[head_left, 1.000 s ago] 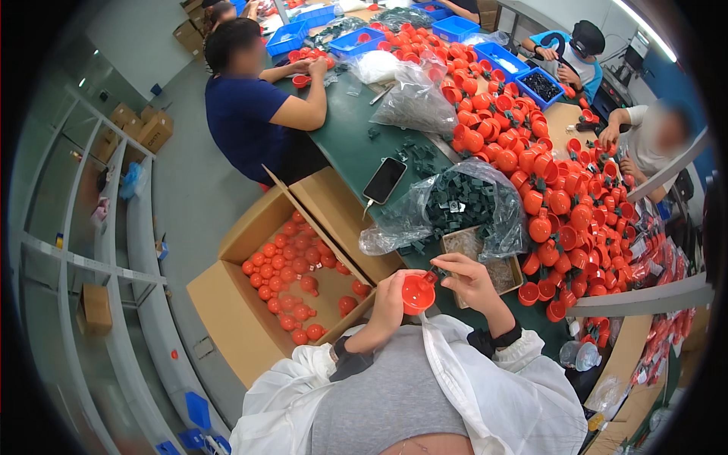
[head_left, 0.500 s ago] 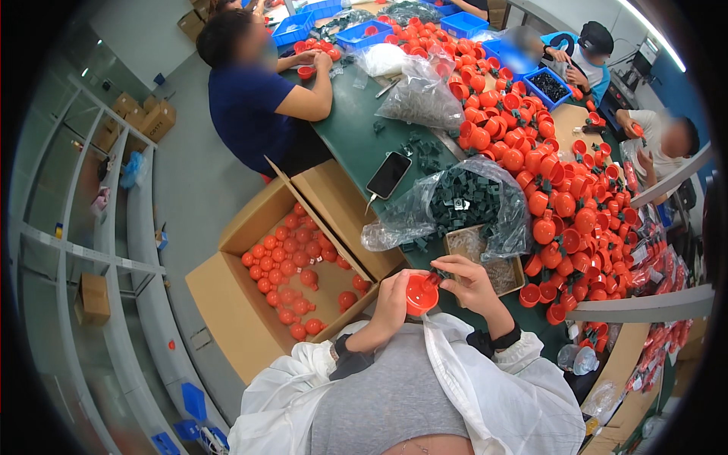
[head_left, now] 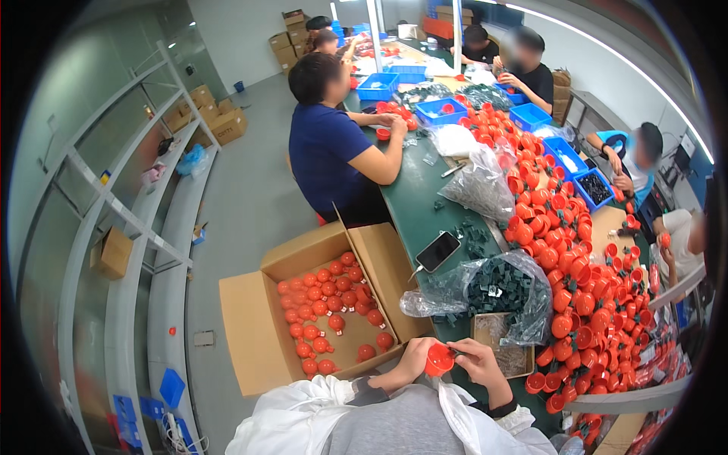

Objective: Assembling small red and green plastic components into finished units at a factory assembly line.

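Observation:
My left hand (head_left: 412, 362) is closed around a round, hollow red plastic cup (head_left: 439, 362), its open side facing up. At the cup's right rim, my right hand (head_left: 479, 361) pinches a small dark green part (head_left: 453, 350); its fingers hide most of it. Just beyond my hands is an open carton of tiny clear pieces (head_left: 491, 331). A clear plastic bag of dark green clips (head_left: 497, 292) lies open behind that carton. To my left, a large cardboard box (head_left: 246, 334) holds several red round cups (head_left: 336, 303).
A long heap of red cups (head_left: 576, 280) covers the table's right side. On the green tabletop (head_left: 413, 205) lies a phone (head_left: 437, 252) with a cable. A person in dark blue (head_left: 330, 152) works at the left edge. Blue bins (head_left: 594, 188) and other workers are farther off.
The view has tilted up, showing more of the far table. Both hands stay at the red cup; the right fingers have come closer against its rim with the dark green part.

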Available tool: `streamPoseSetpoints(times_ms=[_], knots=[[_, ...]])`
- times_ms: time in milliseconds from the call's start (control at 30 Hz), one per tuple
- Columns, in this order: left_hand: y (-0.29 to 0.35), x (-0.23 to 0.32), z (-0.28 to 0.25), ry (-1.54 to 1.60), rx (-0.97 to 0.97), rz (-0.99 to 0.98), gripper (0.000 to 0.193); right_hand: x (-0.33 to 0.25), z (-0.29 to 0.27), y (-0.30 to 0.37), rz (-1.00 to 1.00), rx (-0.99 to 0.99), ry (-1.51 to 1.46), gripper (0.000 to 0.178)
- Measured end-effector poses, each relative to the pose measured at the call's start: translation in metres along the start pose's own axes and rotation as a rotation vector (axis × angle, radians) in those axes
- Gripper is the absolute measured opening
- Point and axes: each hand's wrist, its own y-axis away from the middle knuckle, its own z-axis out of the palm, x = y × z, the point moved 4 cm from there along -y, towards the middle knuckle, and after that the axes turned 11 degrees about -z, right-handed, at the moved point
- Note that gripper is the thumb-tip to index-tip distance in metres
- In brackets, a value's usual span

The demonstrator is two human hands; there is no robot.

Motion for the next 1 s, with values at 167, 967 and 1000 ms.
streamPoseSetpoints(times_ms=[167,967,1000], knots=[[-0.009,-0.009,-0.009,0.161,-0.046,-0.192,0.039,0.013,0.005,-0.004,0.026,-0.066,-0.025,0.030],[-0.014,0.010,-0.013,-0.053,-0.022,-0.261,0.026,0.007,0.000,-0.012,-0.070,-0.112,0.428,0.032],[-0.016,0.014,-0.014,0.024,-0.019,-0.235,0.025,0.001,0.000,-0.015,-0.047,-0.067,0.337,0.031]])
